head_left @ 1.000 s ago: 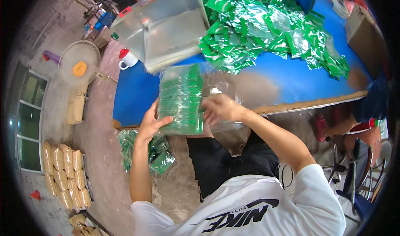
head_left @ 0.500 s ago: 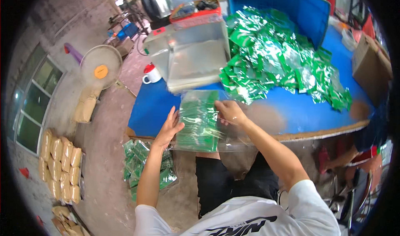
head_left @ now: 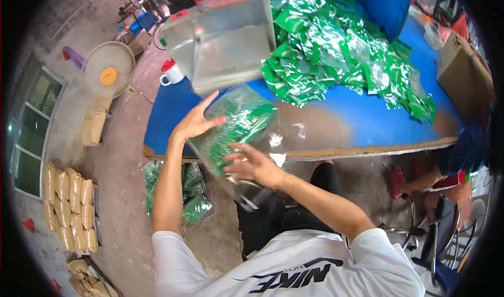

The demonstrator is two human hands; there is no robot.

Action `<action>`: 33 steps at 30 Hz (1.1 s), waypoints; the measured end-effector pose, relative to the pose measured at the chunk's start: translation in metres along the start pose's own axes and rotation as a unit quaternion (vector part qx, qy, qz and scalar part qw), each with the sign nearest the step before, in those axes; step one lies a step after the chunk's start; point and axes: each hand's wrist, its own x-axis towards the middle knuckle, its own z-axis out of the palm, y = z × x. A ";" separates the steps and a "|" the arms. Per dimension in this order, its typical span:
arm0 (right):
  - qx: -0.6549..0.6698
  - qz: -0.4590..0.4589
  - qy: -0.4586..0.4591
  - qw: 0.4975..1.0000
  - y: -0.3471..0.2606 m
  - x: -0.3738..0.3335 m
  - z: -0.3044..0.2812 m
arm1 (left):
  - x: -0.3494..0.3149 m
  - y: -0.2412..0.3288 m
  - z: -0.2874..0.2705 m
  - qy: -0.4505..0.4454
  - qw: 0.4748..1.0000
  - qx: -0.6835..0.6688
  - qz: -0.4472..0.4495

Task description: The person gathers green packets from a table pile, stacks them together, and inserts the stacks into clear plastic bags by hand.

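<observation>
A clear plastic bag [head_left: 245, 119] packed with flat green packets lies tilted over the table's front edge, slightly blurred by motion. At its upper left side is my left hand [head_left: 195, 124], fingers stretched out and the thumb against the plastic. My right hand [head_left: 254, 166] touches the lower end of the bag, its fingers spread and not closed round it. A loose flap of clear film [head_left: 286, 139] sticks out to the right of the bag. Beyond it, a big heap of glossy green packets [head_left: 341, 50] covers the blue table [head_left: 399, 118].
A blue bin [head_left: 388, 8] lies tipped behind the heap. Back left are a stack of clear plastic bags [head_left: 236, 50] and a white mug [head_left: 172, 74]. A cardboard box [head_left: 462, 66] stands at right, near a seated person's leg [head_left: 425, 181]. More filled green bags [head_left: 197, 202] lie on the floor.
The bag has turned from upright to slanted, its top leaning right. My right hand has let go of its right edge and moved down to its lower end; the left has moved up-left.
</observation>
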 end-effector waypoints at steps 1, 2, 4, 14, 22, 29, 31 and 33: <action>0.062 0.009 -0.010 0.998 0.009 -0.006 0.001 | 0.004 0.023 0.009 0.053 0.991 0.117 0.034; 0.123 0.016 -0.020 0.992 0.018 -0.014 0.001 | 0.012 0.033 0.028 0.043 0.992 0.112 0.036; 0.130 0.063 -0.047 0.988 0.032 -0.035 0.012 | 0.007 0.047 0.063 0.044 0.929 0.366 0.047; -0.290 0.072 -0.091 0.950 -0.055 -0.124 -0.047 | -0.020 0.049 0.073 0.011 0.924 0.358 0.135; -0.644 -0.295 0.296 0.641 -0.203 -0.084 -0.189 | -0.024 0.059 0.088 0.057 0.927 0.349 0.123; -0.783 -0.196 0.386 0.446 -0.288 0.026 -0.297 | -0.023 0.059 0.095 0.058 0.928 0.351 0.114; -0.818 -0.183 0.353 0.416 -0.263 0.048 -0.299 | -0.026 0.052 0.093 0.058 0.930 0.343 0.115; -0.830 -0.184 0.336 0.404 -0.242 0.051 -0.277 | -0.030 0.044 0.087 0.051 0.932 0.340 0.113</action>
